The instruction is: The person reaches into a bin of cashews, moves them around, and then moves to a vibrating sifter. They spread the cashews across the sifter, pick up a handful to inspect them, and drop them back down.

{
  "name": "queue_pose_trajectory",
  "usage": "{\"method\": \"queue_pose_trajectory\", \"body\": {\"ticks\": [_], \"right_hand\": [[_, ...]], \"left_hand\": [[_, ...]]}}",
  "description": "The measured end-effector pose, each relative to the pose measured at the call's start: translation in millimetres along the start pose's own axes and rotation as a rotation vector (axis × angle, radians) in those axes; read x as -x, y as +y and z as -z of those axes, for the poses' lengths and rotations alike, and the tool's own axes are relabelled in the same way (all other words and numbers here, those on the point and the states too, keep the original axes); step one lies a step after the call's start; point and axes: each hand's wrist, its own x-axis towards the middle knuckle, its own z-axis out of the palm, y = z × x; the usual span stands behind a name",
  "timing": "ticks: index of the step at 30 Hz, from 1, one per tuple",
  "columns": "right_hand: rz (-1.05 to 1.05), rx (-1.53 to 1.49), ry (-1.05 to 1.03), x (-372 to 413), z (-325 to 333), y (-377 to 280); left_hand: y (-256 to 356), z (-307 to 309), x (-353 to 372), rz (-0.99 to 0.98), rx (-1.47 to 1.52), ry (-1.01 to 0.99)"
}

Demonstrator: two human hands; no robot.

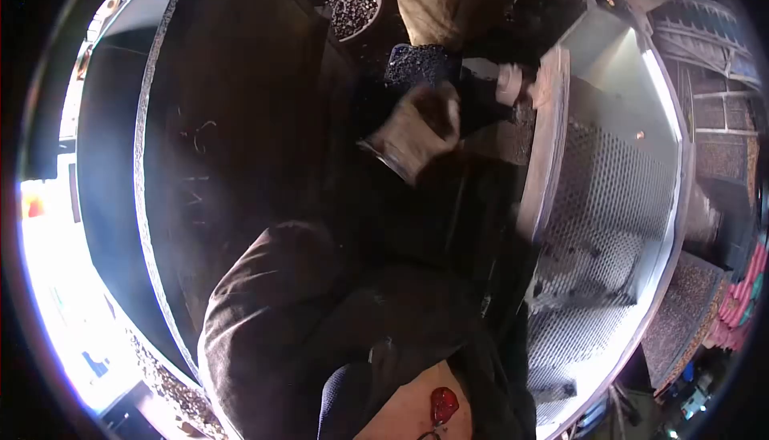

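Observation:
A blurred tan shape, seemingly my left hand in a glove with a pale cuff edge, is in the dark middle of the view. Its fingers look bent, but blur and shadow hide whether they hold anything. Just above it is a dark flat container or scoop covered with small dark granules. To the right, a smeared pinkish hand is beside the top of a wooden board. It may be my right hand, but its arm is lost in shadow. A brown sleeve or trouser leg fills the lower left.
A tall dark panel stands at the left. On the right, a lit tray has a perforated metal sheet. A round bucket of dark granules is at the top, beside khaki cloth. A red pendant hangs at the bottom.

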Motion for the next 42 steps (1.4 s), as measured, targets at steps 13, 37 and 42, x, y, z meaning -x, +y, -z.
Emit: {"method": "queue_pose_trajectory", "body": {"ticks": [13,37,42], "right_hand": [[-0.538,-1.120,-0.362,38,95,-17],[-0.148,-1.155,0.745,49,306,-108],[-0.377,-0.008,0.578,-45,181,90]], "left_hand": [[74,-14,-6,-0.101,-0.416,0.230],[-106,-105,66,0.338,-0.492,-0.093],[-76,-92,71,0.367,-0.317,-0.094]]}}
